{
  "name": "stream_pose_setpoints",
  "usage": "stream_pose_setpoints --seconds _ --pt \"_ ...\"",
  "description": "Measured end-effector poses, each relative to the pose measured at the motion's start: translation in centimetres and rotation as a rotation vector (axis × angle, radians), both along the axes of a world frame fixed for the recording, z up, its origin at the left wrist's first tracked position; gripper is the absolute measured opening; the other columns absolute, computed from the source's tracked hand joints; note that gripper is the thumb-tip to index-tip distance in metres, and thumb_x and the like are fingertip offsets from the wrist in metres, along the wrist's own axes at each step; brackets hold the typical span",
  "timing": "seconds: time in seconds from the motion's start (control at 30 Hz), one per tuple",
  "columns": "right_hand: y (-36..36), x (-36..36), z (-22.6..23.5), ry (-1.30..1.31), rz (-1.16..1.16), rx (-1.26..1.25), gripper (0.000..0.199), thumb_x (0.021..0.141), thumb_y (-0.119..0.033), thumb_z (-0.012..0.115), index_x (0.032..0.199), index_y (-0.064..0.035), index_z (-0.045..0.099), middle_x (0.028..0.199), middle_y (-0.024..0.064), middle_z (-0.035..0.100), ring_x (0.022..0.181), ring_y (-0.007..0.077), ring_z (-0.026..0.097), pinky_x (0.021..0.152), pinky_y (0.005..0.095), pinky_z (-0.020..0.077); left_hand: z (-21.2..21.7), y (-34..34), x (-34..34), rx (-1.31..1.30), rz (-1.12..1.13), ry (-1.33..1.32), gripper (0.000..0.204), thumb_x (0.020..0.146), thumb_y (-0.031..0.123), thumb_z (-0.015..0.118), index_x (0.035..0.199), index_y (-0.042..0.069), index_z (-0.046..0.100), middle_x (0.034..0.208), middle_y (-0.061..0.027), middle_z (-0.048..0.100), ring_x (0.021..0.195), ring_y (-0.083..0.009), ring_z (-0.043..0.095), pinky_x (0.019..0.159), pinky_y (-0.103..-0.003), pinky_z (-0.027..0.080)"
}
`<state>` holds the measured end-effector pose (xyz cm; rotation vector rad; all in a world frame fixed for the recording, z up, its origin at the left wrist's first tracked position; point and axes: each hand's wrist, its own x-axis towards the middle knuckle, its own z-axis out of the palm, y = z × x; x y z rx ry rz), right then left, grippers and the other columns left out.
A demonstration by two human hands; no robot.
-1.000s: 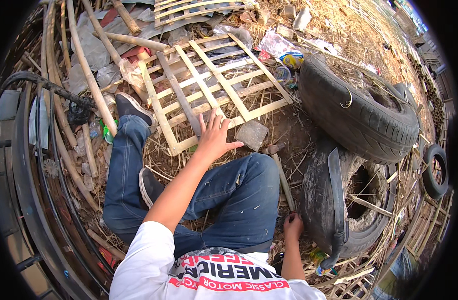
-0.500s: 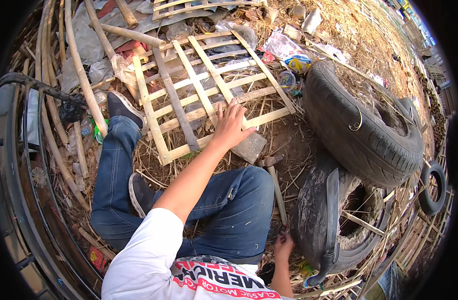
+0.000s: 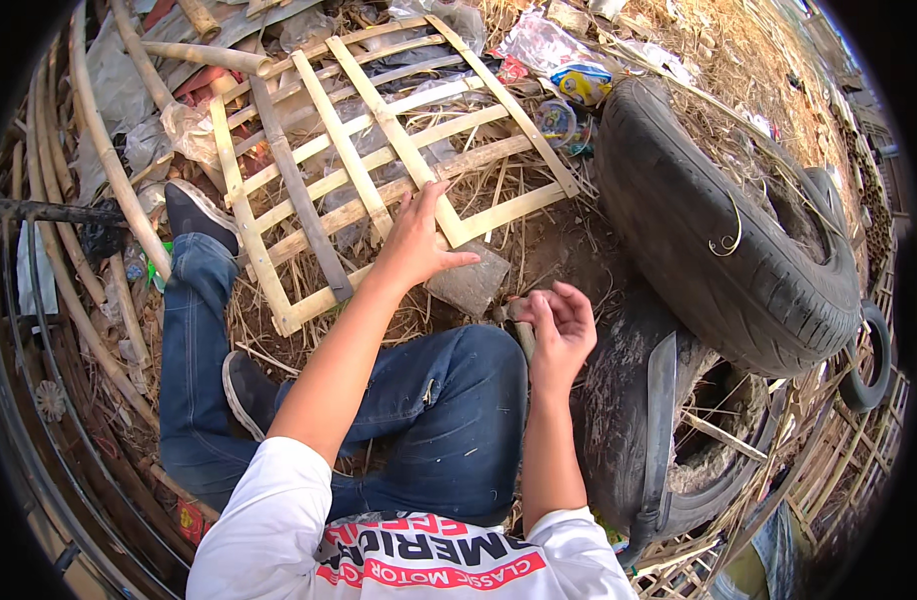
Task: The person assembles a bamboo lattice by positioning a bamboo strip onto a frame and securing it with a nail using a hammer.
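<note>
**Bamboo lattice under my left hand**

Bamboo lattice, a pale frame of split strips [image 3: 379, 170], lay flat on the straw-littered ground ahead of my knees. My left hand [image 3: 419, 240] rested on its near edge with the fingers spread wide and the palm down, holding nothing. Just beside that hand sat a grey chunk of stone [image 3: 471, 283], touching the frame's lower rail. My right hand [image 3: 559, 325] hovered near my knee, fingers loosely curled around the end of a thin stick [image 3: 524, 335]; I could not tell how firmly it gripped. I sat in blue jeans [image 3: 419, 420], left leg stretched out along the frame. To my right, two worn black rubber tyres [image 3: 719, 240] leaned together, and long bamboo poles [image 3: 109, 170] lay on my left.
</note>
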<state>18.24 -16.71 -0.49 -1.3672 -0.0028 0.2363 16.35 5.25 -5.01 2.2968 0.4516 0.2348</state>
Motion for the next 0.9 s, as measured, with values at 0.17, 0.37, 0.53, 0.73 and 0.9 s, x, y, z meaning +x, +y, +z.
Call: stream_pose_setpoints --seconds 0.17,0.37,0.53,0.73,0.9 --pt "6.2 5.2 -1.5 0.203 0.164 0.164 0.03 0.085 0.002 0.069 0.111 0.0015 0.053 0.087 0.0121 0.068 0.075 0.0173 0.067 0.065 0.028 0.0573 -1.1 1.7 -0.3 -0.208 -0.01 -0.339 0.077 0.063 0.025 0.09 0.125 0.009 0.047 0.135 -0.017 0.051 0.136 -0.038 0.04 0.112 -0.046 0.033" --pt "9.2 7.4 -2.2 0.464 0.328 0.233 0.03 0.086 -0.003 0.07 0.11 -0.0035 0.053 0.084 0.0081 0.068 0.073 0.0162 0.067 0.065 0.0271 0.0541 2.2 0.8 -0.6 -0.283 -0.036 -0.435 0.036 0.067 0.01 0.086 0.096 0.006 0.066 0.108 -0.0096 0.064 0.114 -0.0263 0.058 0.098 -0.038 0.044" --pt "9.9 8.2 -2.3 0.628 0.399 0.359 0.027 0.087 -0.007 0.069 0.109 -0.008 0.053 0.084 0.0058 0.066 0.073 0.0147 0.066 0.063 0.0278 0.0501 2.9 1.9 1.8 -0.277 -0.132 -0.54 0.019 0.07 0.007 0.082 0.085 0.004 0.072 0.089 -0.0084 0.066 0.089 -0.0214 0.064 0.08 -0.033 0.05" --pt "9.2 9.3 -1.9 0.291 0.622 -0.149 0.014 0.085 -0.007 0.07 0.097 -0.0005 0.066 0.077 0.003 0.067 0.063 0.0083 0.059 0.056 0.0235 0.0446 2.3 3.3 3.1 -0.22 -0.122 -0.476 0.011 0.075 0.006 0.08 0.081 0.002 0.072 0.078 -0.0081 0.069 0.072 -0.0189 0.066 0.067 -0.032 0.052" --pt "8.5 9.1 -3.3 -0.137 0.671 -0.388 0.017 0.08 -0.003 0.072 0.096 0.0014 0.07 0.076 0.0021 0.067 0.059 0.0041 0.05 0.052 0.0222 0.0405 1.2 3.4 3.0 -0.309 -0.144 -0.276 0.01 0.077 0.01 0.077 0.081 0.002 0.073 0.077 -0.0083 0.071 0.074 -0.0182 0.067 0.066 -0.03 0.051"
